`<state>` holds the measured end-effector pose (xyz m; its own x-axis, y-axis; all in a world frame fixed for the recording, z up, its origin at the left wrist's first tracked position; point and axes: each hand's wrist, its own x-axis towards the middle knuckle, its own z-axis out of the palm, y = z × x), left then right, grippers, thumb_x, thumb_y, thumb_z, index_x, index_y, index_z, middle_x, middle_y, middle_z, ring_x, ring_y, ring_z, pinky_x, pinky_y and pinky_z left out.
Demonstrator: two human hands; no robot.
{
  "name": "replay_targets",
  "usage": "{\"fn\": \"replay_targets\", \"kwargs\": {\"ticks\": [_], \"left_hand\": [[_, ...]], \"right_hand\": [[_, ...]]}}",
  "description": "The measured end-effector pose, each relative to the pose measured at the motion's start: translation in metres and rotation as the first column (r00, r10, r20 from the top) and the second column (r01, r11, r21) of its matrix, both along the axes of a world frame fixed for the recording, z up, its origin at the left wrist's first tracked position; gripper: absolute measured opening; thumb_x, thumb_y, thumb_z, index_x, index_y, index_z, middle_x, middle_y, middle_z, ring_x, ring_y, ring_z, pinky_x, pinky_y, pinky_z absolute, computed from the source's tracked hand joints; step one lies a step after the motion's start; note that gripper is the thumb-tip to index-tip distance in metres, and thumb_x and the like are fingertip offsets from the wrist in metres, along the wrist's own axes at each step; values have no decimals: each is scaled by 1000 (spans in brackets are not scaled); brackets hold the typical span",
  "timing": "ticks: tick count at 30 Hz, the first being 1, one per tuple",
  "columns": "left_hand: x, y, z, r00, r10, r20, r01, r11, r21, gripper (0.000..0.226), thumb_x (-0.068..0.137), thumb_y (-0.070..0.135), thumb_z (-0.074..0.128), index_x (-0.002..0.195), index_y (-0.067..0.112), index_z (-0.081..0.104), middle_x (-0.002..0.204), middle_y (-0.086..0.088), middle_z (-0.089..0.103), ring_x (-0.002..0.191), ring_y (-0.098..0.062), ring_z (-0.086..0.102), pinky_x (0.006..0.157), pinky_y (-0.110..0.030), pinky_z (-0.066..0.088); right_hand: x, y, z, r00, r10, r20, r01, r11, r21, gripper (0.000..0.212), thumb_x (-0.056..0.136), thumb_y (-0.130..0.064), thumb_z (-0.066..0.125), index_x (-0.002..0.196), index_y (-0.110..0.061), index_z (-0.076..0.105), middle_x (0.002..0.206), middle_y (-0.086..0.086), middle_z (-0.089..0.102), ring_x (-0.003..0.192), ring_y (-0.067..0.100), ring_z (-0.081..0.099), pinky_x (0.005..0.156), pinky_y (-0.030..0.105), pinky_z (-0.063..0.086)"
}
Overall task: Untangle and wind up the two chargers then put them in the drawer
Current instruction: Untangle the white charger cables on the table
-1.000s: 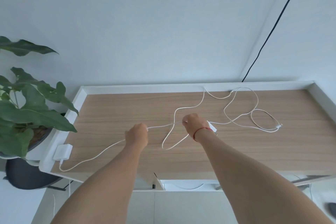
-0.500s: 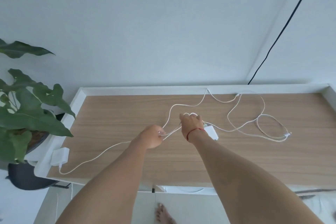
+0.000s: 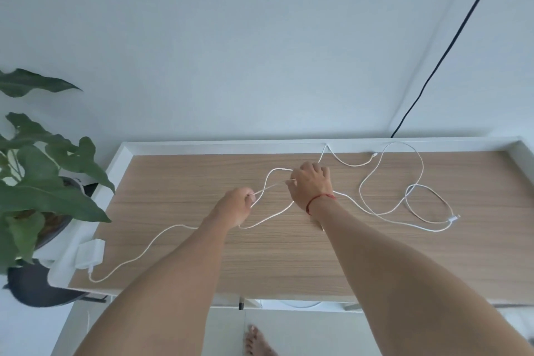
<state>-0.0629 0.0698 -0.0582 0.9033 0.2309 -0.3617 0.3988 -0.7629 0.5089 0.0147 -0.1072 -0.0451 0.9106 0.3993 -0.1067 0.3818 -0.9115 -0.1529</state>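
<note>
Because the thin white cable (image 3: 179,226) looks light, limp and slick, it is probably best taken close to a crossing. Left of the left hand (image 3: 235,205) it trails to the adapter (image 3: 90,255); that hand's curled fingers grip it, the right hand (image 3: 310,183) pinches it further along, and loose loops (image 3: 428,230) lie beyond.

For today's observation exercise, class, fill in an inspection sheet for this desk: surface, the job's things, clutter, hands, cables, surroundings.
Surface: wooden desk top with a raised white rim.
Job's things: charger brick at the front left corner; white cables tangled, not wound.
Clutter: nothing seen.
Hands: left hand grips a cable strand; right hand pinches the same strand.
Cables: loose loops lie on the right; black cable runs down the wall.
Surroundings: potted plant on the left; bare foot on the floor.
</note>
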Motion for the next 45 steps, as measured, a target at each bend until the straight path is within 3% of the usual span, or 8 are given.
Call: {"fn": "replay_targets", "kwargs": {"ticks": [5, 10, 15, 21, 30, 33, 41, 45], "left_hand": [[-14, -13, 9, 998, -19, -60, 22, 999, 48, 25, 95, 16, 42, 86, 24, 63, 82, 0, 59, 73, -21, 53, 67, -26, 39], [-38, -38, 7, 990, -22, -138, 35, 995, 91, 20, 96, 24, 47, 93, 24, 67, 90, 1, 61, 89, -22, 60, 77, -26, 43], [-52, -95, 1, 992, -82, -99, 88, 995, 54, 24, 97, 29, 45, 106, 19, 66, 110, -2, 66, 105, -23, 62, 90, -31, 46], [-45, -154, -6, 990, -137, -44, 129, 981, -148, 34, 100, 29, 41, 87, 9, 66, 78, -6, 59, 75, -23, 54, 65, -28, 37], [-24, -154, -32, 993, -82, -81, 94, 983, 156, 34, 99, 27, 34, 97, 10, 64, 107, -11, 65, 99, -32, 60, 84, -36, 47], [-13, -154, -40, 989, -70, -133, 94, 978, 184, 36, 100, 28, 34, 95, 7, 63, 108, -15, 65, 102, -33, 59, 84, -37, 46], [31, -231, -29, 957, -211, -201, 173, 967, -188, 25, 100, 17, 36, 102, 16, 61, 103, -11, 66, 89, -29, 62, 76, -31, 47], [53, -257, -23, 948, -230, -221, 168, 949, -269, 30, 98, 24, 39, 79, 17, 61, 68, 0, 57, 54, -14, 48, 56, -24, 37]], "right_hand": [[-14, -43, 18, 940, -4, -341, 107, 952, 286, 22, 92, -32, 55, 100, -16, 69, 95, 1, 63, 93, 21, 58, 79, 26, 42], [-38, -94, 13, 903, -73, -423, 195, 947, 253, 23, 91, -25, 51, 102, -19, 70, 101, 0, 60, 86, 19, 56, 76, 26, 45], [-64, -109, 2, 886, -34, -463, 138, 971, 194, 28, 96, -25, 45, 111, -19, 68, 113, 3, 59, 91, 20, 50, 80, 25, 40], [-81, -112, -14, 865, -28, -500, 153, 965, 211, 31, 99, -31, 43, 116, -15, 64, 119, 10, 61, 109, 29, 56, 87, 31, 42], [-63, -203, -27, 887, -185, -424, 274, 948, 160, 29, 96, -24, 45, 70, -14, 54, 88, 9, 60, 88, 28, 58, 73, 28, 42], [-51, -237, -27, 896, -262, -358, 329, 934, 138, 24, 95, -22, 47, 93, -9, 67, 101, 10, 67, 98, 30, 60, 77, 28, 42], [-25, -233, -36, 874, -180, -452, 271, 952, 145, 26, 98, -26, 45, 111, -15, 65, 118, 6, 64, 112, 29, 57, 93, 32, 44], [-10, -226, -46, 873, -174, -456, 259, 957, 131, 27, 98, -27, 45, 112, -13, 64, 120, 9, 63, 113, 30, 57, 93, 33, 45]]}}
